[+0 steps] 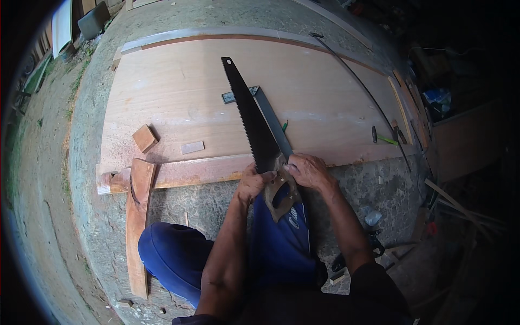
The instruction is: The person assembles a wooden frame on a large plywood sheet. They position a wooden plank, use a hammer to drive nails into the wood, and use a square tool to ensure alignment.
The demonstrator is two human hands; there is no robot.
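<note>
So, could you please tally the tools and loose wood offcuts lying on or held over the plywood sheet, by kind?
Handsaw, gripped at the handle by left hand and right hand: 1
Steel square: 1
Small wood offcuts: 2
Total: 4

Bare plywood sheet (179,92) left of saw (250,116); small wood blocks (145,137) obstruct lower left.

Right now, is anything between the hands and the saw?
No. Both hands are already on the saw at its handle: the left hand touches the blade's base and the right hand presses beside it. A steel square lies just behind the blade on the board, not between.
</note>
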